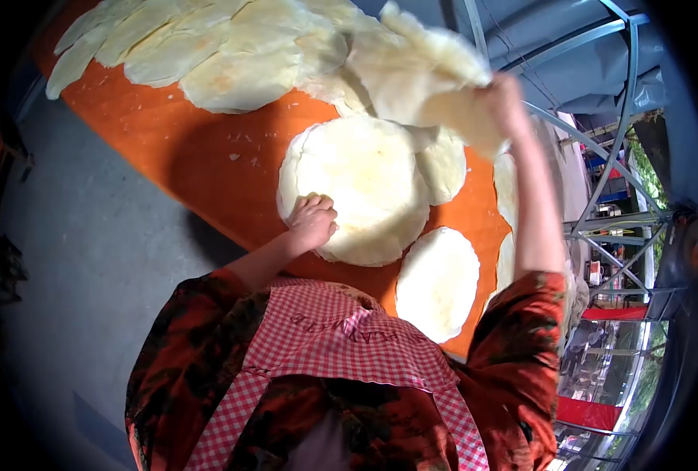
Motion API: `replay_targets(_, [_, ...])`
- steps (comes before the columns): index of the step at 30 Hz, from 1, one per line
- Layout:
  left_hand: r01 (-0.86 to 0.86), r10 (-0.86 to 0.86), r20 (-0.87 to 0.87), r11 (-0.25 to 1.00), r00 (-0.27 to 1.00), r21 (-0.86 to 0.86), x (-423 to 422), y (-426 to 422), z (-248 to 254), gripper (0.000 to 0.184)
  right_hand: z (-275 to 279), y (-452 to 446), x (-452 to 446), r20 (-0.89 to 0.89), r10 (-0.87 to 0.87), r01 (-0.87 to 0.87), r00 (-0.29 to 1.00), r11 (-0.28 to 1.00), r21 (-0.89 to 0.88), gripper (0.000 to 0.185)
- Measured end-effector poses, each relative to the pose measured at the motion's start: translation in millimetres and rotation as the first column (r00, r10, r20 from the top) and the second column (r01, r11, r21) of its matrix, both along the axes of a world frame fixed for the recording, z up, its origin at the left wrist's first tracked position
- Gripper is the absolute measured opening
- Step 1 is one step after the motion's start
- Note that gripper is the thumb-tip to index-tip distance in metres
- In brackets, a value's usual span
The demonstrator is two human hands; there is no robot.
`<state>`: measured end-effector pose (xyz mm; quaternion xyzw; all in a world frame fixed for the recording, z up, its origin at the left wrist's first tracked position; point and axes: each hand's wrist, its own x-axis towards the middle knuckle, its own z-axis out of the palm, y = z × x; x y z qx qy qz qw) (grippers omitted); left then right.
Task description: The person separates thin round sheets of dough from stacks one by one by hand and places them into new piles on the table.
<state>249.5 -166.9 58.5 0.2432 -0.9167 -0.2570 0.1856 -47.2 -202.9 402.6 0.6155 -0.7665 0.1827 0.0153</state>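
A thick round stack of pale flatbreads (364, 188) lies on the orange cloth. My left hand (313, 222) rests on the near-left part of this stack, its fingers curled in; whether they pinch an edge is hidden. Up at the right, my right hand (502, 106) is closed on the edge of a raised flatbread (411, 71). That flatbread hangs in the air beyond the stack, smeared by motion. Partly beneath it, a smaller flatbread (443, 166) touches the stack's right side. Another single flatbread (441, 284) lies flat, nearer my body on the right.
Many overlapping flatbreads (239, 67) cover the far side of the orange cloth (215, 157). More flatbreads (506, 188) line its right edge. Grey floor (90, 235) lies to the left. Metal frame bars (623, 118) stand at the right.
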Motion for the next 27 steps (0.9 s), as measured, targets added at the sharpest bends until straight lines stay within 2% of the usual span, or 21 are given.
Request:
replay_targets(1, [0.004, -0.004, 0.007, 0.999, 1.000, 0.042, -0.8, -5.0, -1.9, 0.024, -36.2, 6.9, 9.0, 0.008, 0.039, -0.039, 0.999, 0.999, 0.031, 0.019])
replay_targets(2, [0.007, -0.008, 0.015, 0.997, 1.000, 0.077, -2.9, -14.6, -1.7, 0.022, -81.0, 10.1, 5.8, 0.167, 0.158, -0.142, 0.973, 0.984, -0.105, 0.020])
replay_targets(3, [-0.216, 0.228, -0.100, 0.969, 0.969, 0.118, -6.3, -24.4, -1.2, 0.021, -106.9, 10.6, 5.4, 0.204, 0.106, -0.107, 0.973, 0.994, -0.006, 0.020])
replay_targets(4, [-0.413, 0.445, -0.198, 0.892, 0.873, 0.186, -9.8, -33.3, -0.9, 0.021, -125.7, 11.5, 4.4, 0.238, 0.044, -0.069, 0.970, 0.993, 0.097, 0.020])
replay_targets(5, [-0.528, 0.512, -0.255, 0.849, 0.820, 0.008, -12.4, -53.4, -1.0, 0.025, -139.7, 11.1, 1.9, 0.308, -0.029, -0.020, 0.951, 0.988, 0.154, 0.020])
replay_targets(7, [-0.560, 0.592, -0.064, 0.787, 0.803, 0.258, -19.2, -89.8, -11.2, 0.029, -157.9, 12.1, -3.6, 0.425, -0.184, 0.064, 0.886, 0.958, 0.280, 0.021])
replay_targets(8, [-0.579, 0.612, 0.038, 0.725, 0.790, 0.373, -24.2, -102.0, -16.1, 0.031, -160.7, 10.8, -9.6, 0.450, -0.197, 0.080, 0.871, 0.960, 0.267, 0.021])
replay_targets(9, [-0.575, 0.588, 0.077, 0.741, 0.805, 0.348, -25.8, -107.1, -7.5, 0.033, -161.4, 9.2, -17.1, 0.475, -0.209, 0.095, 0.854, 0.963, 0.254, 0.021])
replay_targets(11, [-0.558, 0.536, 0.159, 0.776, 0.829, 0.296, -26.2, -112.3, 26.1, 0.038, -148.7, 4.6, -31.1, 0.579, -0.213, 0.097, 0.787, 0.969, 0.225, 0.022])
replay_targets(13, [-0.569, 0.521, 0.241, 0.792, 0.819, 0.221, -33.1, -113.9, 46.5, 0.038, -128.5, -9.0, -64.2, 0.548, -0.283, 0.171, 0.787, 0.954, 0.248, 0.026])
replay_targets(14, [-0.570, 0.514, 0.277, 0.801, 0.812, 0.183, -39.1, -116.2, 52.9, 0.038, -106.3, -11.5, -76.3, 0.570, -0.241, 0.129, 0.786, 0.965, 0.229, 0.028])
replay_targets(15, [-0.584, 0.524, 0.275, 0.781, 0.806, 0.223, -47.9, -123.1, 39.8, 0.035, -57.0, -5.4, -40.6, 0.621, -0.269, 0.160, 0.736, 0.961, 0.226, 0.029])
replay_targets(16, [-0.598, 0.536, 0.271, 0.758, 0.799, 0.262, -57.8, -134.4, 13.3, 0.032, -39.5, -9.3, -60.4, 0.609, -0.202, 0.098, 0.767, 0.975, 0.200, 0.030])
replay_targets(17, [-0.611, 0.551, 0.265, 0.732, 0.791, 0.300, -64.3, -145.6, -4.3, 0.028, -5.9, -1.7, -43.2, 0.689, -0.142, 0.062, 0.710, 0.988, 0.139, 0.030])
replay_targets(18, [-0.478, 0.534, 0.120, 0.608, 0.837, 0.634, -63.2, -148.5, -11.1, 0.026, 21.1, 0.5, -45.2, 0.640, -0.219, 0.122, 0.737, 0.974, 0.193, 0.030])
replay_targets(19, [-0.243, 0.546, -0.034, 0.427, 0.837, 0.871, -61.2, -148.4, -15.4, 0.024, 43.3, 6.3, -43.3, 0.648, -0.217, 0.126, 0.730, 0.975, 0.185, 0.030])
replay_targets(20, [0.055, 0.584, -0.175, 0.218, 0.793, 0.974, -61.6, -148.9, -13.5, 0.023, 63.0, 12.1, -42.4, 0.657, -0.212, 0.131, 0.723, 0.977, 0.171, 0.030])
replay_targets(21, [0.314, 0.685, -0.251, 0.034, 0.683, 0.949, -61.8, -146.4, -8.0, 0.025, 77.0, 16.7, -46.5, 0.654, -0.228, 0.150, 0.721, 0.973, 0.174, 0.030])
replay_targets(24, [0.402, 0.707, -0.343, 0.091, 0.618, 0.911, -31.2, -116.2, 57.1, 0.028, 98.1, 33.1, -38.3, 0.570, -0.316, 0.219, 0.758, 0.947, 0.234, 0.024])
replay_targets(26, [0.441, 0.773, -0.289, 0.013, 0.565, 0.898, -17.7, -88.0, 40.2, 0.028, 97.4, 33.2, -51.2, 0.436, -0.354, 0.234, 0.827, 0.923, 0.306, 0.026])
replay_targets(27, [0.466, 0.806, -0.262, -0.020, 0.531, 0.884, -12.1, -72.8, 26.7, 0.028, 90.9, 32.9, -59.2, 0.258, -0.350, 0.253, 0.900, 0.904, 0.345, 0.031])
